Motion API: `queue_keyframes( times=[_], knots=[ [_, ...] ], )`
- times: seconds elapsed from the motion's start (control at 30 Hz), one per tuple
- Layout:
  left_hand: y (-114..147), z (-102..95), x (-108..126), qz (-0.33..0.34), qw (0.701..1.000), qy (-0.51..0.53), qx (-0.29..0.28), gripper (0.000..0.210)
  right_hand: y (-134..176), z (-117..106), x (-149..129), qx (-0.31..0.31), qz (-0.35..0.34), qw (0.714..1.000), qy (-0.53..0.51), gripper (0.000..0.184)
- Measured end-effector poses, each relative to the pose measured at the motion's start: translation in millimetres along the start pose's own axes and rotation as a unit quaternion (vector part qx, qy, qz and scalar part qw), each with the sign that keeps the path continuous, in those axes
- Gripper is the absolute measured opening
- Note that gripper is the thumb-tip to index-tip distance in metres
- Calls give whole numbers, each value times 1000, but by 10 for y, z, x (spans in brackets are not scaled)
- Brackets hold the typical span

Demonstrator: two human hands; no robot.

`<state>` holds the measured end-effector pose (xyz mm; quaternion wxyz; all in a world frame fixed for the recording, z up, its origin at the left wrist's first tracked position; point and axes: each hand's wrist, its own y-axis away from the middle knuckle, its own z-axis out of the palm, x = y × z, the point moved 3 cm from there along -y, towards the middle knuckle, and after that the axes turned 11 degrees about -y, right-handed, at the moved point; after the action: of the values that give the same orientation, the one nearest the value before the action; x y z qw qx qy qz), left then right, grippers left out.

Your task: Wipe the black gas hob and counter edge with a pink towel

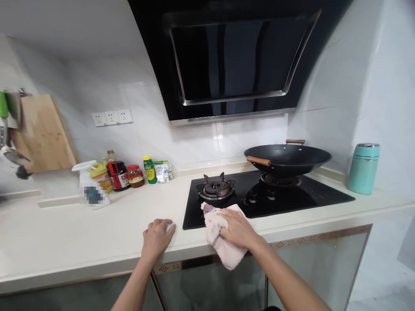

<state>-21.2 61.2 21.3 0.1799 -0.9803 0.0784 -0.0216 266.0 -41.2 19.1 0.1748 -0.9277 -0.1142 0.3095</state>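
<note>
My right hand (237, 227) presses a pale pink cloth (218, 235) onto the front edge of the black glass hob (324, 194); part of the cloth hangs over the counter's edge. My left hand (157, 236) rests on the cream countertop (97, 229) just left of the hob, fingers curled, holding nothing. A black wok (287, 157) with wooden handles sits on the right burner. The left burner (216, 188) is bare.
Sauce bottles and jars (121, 175) and a white spray bottle (90, 185) stand at the back left. A wooden cutting board (42, 134) leans on the wall. A teal flask (363, 168) stands at the right. A black range hood (233, 60) hangs overhead.
</note>
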Motion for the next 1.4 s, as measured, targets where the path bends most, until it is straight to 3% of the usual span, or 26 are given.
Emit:
queue_keyframes(
  times=[0.13,0.4,0.67,0.8,0.97,1.13,1.27,1.4],
  knots=[
    [-38,24,-45,-6,1000,5,-5,39,33,-311,362,52,48,997,5,51],
    [-28,26,7,8,1000,-17,0,42,643,-1240,1379,122,173,972,104,40],
    [-30,32,-3,7,1000,-19,-4,41,323,-1396,1789,144,266,942,145,43],
    [-18,39,-6,12,1000,-21,0,42,298,-1484,1960,134,279,941,135,44],
    [-10,43,-9,15,1000,-18,-2,43,435,-1619,1978,149,285,935,146,43],
    [-4,25,11,20,1000,-20,-6,44,540,-1583,1775,163,288,928,175,38],
    [-3,5,47,25,999,-34,-4,45,552,-1387,1486,151,277,931,184,39],
    [2,-13,71,22,999,-37,-4,45,419,-991,1077,115,223,953,169,38]
  ],
)
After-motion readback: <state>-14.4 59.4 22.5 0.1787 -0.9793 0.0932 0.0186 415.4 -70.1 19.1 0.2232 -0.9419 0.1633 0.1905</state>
